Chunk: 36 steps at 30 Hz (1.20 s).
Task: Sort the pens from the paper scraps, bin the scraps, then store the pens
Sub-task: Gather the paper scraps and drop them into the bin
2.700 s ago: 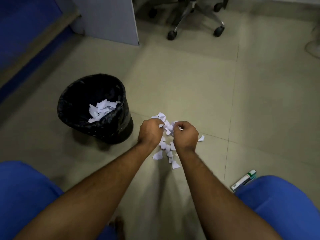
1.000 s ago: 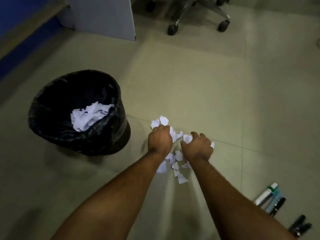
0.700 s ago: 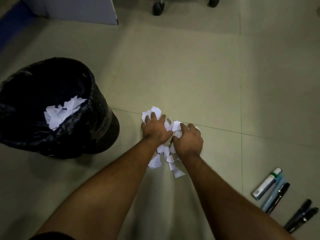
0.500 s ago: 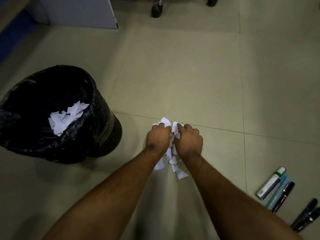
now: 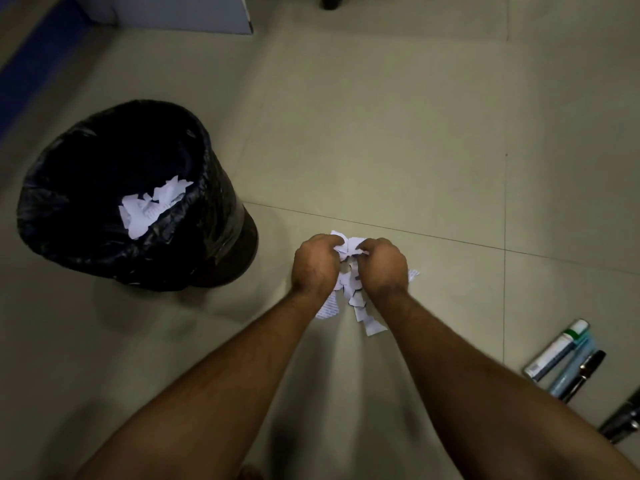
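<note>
White paper scraps [image 5: 360, 313] lie in a small heap on the tiled floor. My left hand [image 5: 314, 265] and my right hand [image 5: 382, 268] are cupped side by side over the heap, fingers curled around scraps that stick out between them. A black bin [image 5: 214, 237] lined with a black bag stands to the left and holds more scraps [image 5: 145, 209]. Several pens [image 5: 568, 362] lie in a row at the lower right, apart from both hands; the nearest is white with a green band.
A grey panel [image 5: 180, 12] stands at the top left beside a blue strip of wall [image 5: 31, 60]. A chair wheel [image 5: 332, 0] shows at the top edge. Bare floor tiles stretch beyond the heap and to the right.
My hands spread flat over the scraps, then drew together and curled around them. The view has tilted down, bringing the pens into sight at the right.
</note>
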Available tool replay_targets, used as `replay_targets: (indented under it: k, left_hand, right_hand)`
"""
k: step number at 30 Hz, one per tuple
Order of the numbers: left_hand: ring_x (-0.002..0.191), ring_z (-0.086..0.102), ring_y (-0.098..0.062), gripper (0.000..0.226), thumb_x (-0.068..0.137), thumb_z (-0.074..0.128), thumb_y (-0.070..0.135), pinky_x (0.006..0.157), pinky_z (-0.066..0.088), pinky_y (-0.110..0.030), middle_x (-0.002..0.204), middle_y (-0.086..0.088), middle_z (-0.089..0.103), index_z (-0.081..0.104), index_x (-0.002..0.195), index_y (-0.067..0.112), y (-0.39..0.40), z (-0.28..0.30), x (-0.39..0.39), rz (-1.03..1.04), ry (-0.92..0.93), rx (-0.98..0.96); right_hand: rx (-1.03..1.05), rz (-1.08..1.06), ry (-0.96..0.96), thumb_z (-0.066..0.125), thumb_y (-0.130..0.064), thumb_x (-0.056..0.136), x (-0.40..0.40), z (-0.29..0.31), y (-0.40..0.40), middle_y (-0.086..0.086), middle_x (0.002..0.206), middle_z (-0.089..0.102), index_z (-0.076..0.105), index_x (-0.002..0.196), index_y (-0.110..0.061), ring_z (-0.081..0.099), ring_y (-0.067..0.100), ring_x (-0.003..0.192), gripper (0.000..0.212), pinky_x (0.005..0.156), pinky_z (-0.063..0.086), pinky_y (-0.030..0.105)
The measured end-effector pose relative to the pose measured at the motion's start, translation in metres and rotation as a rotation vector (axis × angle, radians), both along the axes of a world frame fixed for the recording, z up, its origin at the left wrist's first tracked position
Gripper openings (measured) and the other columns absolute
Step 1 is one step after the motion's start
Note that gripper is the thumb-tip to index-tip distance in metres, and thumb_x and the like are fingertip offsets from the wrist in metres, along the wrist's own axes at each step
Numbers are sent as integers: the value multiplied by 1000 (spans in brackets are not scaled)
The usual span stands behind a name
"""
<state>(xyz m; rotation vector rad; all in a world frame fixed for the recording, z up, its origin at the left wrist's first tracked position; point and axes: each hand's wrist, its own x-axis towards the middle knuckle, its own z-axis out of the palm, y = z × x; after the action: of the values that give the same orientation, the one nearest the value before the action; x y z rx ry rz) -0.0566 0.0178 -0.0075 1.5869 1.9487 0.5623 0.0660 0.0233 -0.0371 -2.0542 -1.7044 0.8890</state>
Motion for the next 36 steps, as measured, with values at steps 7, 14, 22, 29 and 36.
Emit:
replay_targets:
  k: [7, 14, 22, 29, 36]
  left_hand:
    - [72, 65, -21, 23, 80, 54, 0, 65, 48, -26, 78, -6, 73, 75, 79, 9, -6, 60, -7, 124, -110, 18]
    - [74, 67, -16, 29, 78, 54, 1, 68, 50, -21, 84, 0, 75, 77, 90, 16, -12, 134, -24, 222, -210, 70]
    - [68, 64, -5, 29, 79, 56, -1, 69, 55, -23, 77, 9, 70, 77, 88, 16, -9, 239, -110, 448, -234, 345]
    - [73, 66, -18, 17, 80, 60, 10, 61, 46, -19, 74, 4, 69, 73, 78, 19, -11, 238, -197, 555, -32, 189]
    - [107, 64, -25, 45, 81, 66, 9, 91, 51, -29, 120, -5, 68, 63, 124, 19, -7, 217, -213, 417, 99, 43]
  right_hand:
    - [94, -226, 329, 61, -6, 84, -13, 61, -10, 7, 103, 73, 75, 95, -14, 67, 25, 97, 20, 85, 48, 28]
    - [123, -230, 547, 60, -14, 84, -35, 129, -12, -6, 89, 74, 75, 87, -22, 71, 20, 82, 18, 76, 60, 45]
    - [247, 28, 686, 66, -11, 87, -141, 232, 12, -5, 84, 73, 76, 91, -15, 69, 11, 79, 12, 72, 54, 22]
    - [172, 326, 361, 59, -22, 90, -223, 257, 17, -1, 89, 73, 72, 93, -21, 67, 20, 82, 13, 64, 41, 24]
    - [189, 403, 101, 56, -14, 87, -219, 250, 20, 0, 104, 72, 67, 110, -23, 68, 25, 96, 27, 70, 44, 25]
